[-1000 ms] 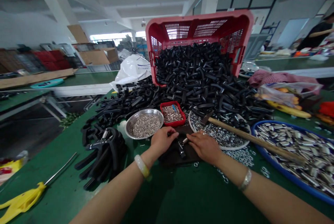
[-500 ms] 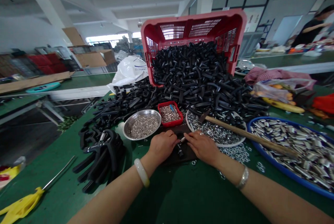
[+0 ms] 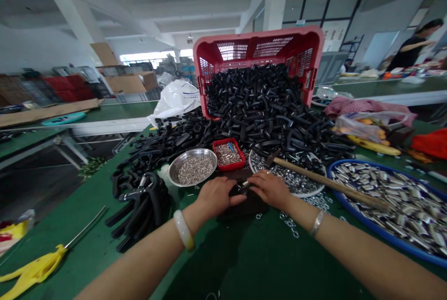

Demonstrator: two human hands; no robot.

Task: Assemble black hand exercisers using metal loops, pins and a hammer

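Observation:
My left hand (image 3: 217, 196) and my right hand (image 3: 271, 189) meet over a dark flat block (image 3: 244, 209) at the middle of the table. Between their fingertips is a small black part with a metal spring (image 3: 245, 183), gripped from both sides and mostly covered by the fingers. My left thumb stretches across in front of it. Just behind the hands are a red tray (image 3: 232, 167) of small metal pins and a steel bowl (image 3: 171, 176) of tiny metal pieces. Beside my right hand, a white plate (image 3: 316, 192) holds metal rings, with a wooden-handled hammer (image 3: 324, 180) lying across it.
A tipped red crate (image 3: 258, 39) spills black curved parts (image 3: 251, 99) over the table. Left lie a stack of black handles with springs (image 3: 143, 207) and a yellow-handled metal rod (image 3: 42, 265). A blue tray (image 3: 363, 223) of metal sleeves stands right. Another person (image 3: 412, 48) works far right.
My left thumb has swung out, pointing right in front of the part. Both hands stay at the block. Loose rings near my right forearm show more, and the camera view has tilted slightly up.

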